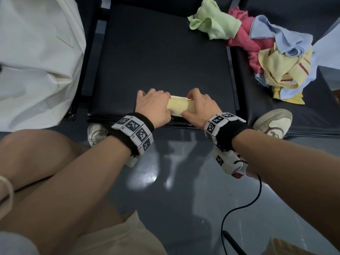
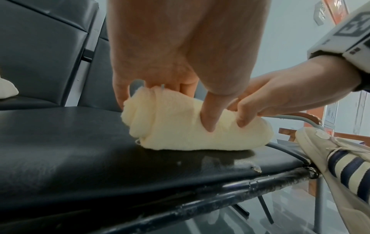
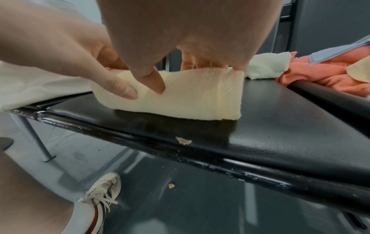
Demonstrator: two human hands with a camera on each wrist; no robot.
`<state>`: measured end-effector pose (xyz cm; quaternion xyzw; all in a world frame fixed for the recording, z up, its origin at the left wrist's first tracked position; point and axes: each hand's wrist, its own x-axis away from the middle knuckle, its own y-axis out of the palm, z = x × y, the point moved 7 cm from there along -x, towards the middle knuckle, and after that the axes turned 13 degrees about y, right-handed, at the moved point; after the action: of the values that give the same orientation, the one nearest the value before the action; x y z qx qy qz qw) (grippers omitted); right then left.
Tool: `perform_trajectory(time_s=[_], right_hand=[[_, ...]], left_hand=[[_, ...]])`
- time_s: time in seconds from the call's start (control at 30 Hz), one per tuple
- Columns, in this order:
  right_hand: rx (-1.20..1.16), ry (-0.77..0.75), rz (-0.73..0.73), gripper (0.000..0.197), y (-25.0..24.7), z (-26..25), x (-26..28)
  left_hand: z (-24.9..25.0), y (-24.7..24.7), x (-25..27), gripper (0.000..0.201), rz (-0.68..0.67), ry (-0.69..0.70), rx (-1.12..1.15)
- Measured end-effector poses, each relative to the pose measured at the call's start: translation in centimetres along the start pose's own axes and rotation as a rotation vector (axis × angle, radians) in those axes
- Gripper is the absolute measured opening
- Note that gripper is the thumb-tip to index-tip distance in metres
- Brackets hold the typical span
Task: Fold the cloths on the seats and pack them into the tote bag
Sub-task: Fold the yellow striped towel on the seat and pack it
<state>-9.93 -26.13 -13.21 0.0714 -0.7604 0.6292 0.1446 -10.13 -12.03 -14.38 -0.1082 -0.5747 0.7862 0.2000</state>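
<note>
A pale yellow cloth (image 1: 179, 107), folded into a thick narrow bundle, lies near the front edge of the middle black seat (image 1: 161, 57). My left hand (image 1: 153, 107) grips its left end, thumb in front and fingers behind. My right hand (image 1: 198, 105) grips its right end the same way. In the left wrist view the cloth (image 2: 180, 126) sits on the seat with both thumbs pressed into its front. In the right wrist view the cloth (image 3: 186, 98) shows a flat folded face. The white tote bag (image 1: 35, 57) stands on the left seat.
A heap of unfolded cloths lies on the right seat: light green (image 1: 215, 21), red (image 1: 246, 39), blue (image 1: 276, 32) and yellow with red stripes (image 1: 283, 70). My knees and shoes (image 1: 274, 122) are close to the seat's front rail. A black cable (image 1: 239, 205) trails on the floor.
</note>
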Motion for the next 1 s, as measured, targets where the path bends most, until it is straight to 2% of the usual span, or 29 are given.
perform_trajectory(time_s=[0.17,0.3,0.5,0.6,0.73,0.87,1.0], right_hand=[[0.116,-0.078,0.037,0.06,0.2,0.2,0.4],[0.13,-0.06,0.037,0.052,0.3,-0.1,-0.2],[0.125,-0.035,-0.008,0.045,0.2,-0.3,-1.0],[0.129,-0.041,0.003,0.044,0.1,-0.3,-1.0],[0.145,-0.076,0.097,0.043,0.0,-0.4,-0.5],[0.102,-0.093,0.19,0.052,-0.1,-0.4,0.1],[0.032,-0.149,0.262,0.043,-0.1,-0.4,0.6]], left_hand=[[-0.1,0.2,-0.1,0.038,-0.063,-0.019,0.018],[-0.1,0.4,0.0,0.041,-0.085,-0.027,0.04],[0.1,-0.2,0.3,0.05,0.028,-0.001,0.073],[0.3,0.0,0.3,0.059,0.014,0.026,0.014],[0.3,0.1,0.2,0.053,0.031,0.022,-0.026],[0.2,-0.2,0.1,0.047,0.064,0.02,-0.035],[0.0,-0.1,0.0,0.043,0.08,0.026,-0.031]])
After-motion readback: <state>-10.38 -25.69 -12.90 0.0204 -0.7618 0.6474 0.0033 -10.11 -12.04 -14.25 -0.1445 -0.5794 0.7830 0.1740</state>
